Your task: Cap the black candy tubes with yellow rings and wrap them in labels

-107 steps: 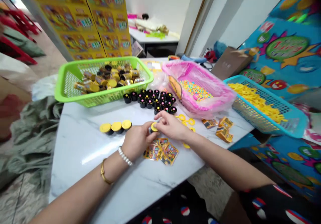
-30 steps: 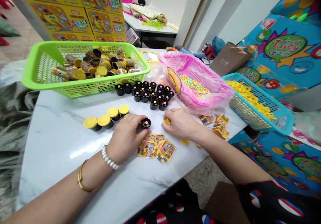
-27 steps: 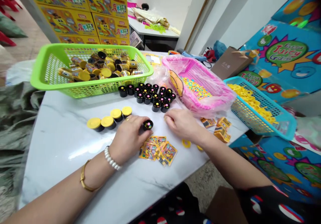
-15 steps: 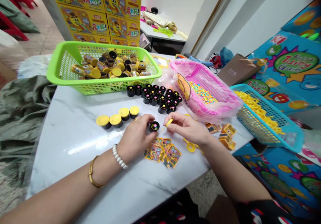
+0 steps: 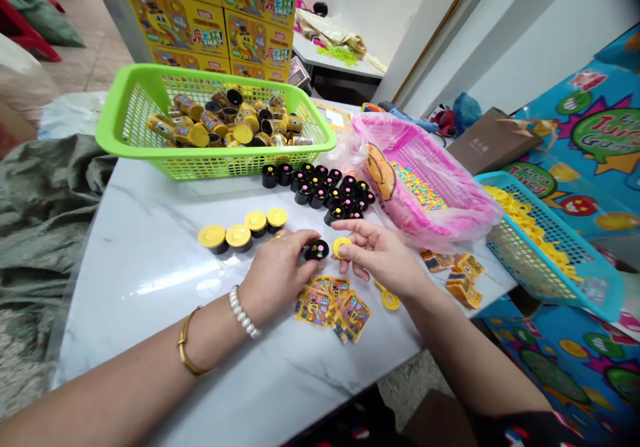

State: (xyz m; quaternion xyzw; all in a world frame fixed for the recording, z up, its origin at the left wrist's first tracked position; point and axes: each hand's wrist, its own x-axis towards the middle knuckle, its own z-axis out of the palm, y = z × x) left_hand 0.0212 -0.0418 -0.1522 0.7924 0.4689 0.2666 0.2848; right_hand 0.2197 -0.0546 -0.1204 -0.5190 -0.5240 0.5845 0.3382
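Observation:
My left hand grips a small black cup with coloured candy inside, upright on the white marble table. My right hand pinches a round yellow lid right beside the cup's rim. Several capped cups with yellow lids stand in a row to the left of my left hand. A cluster of open black cups stands behind my hands. Small printed sachets lie on the table under my wrists.
A green basket of finished tubes stands at the back left. A pink basket lined with plastic holds coloured candy, and a blue basket holds yellow lids at the right. Loose yellow lids and small packets lie nearby. Yellow cartons stand behind.
My right hand picked a yellow lid off the table and brought it up beside the black cup. My left hand kept its grip on that cup. The camera drifted slightly.

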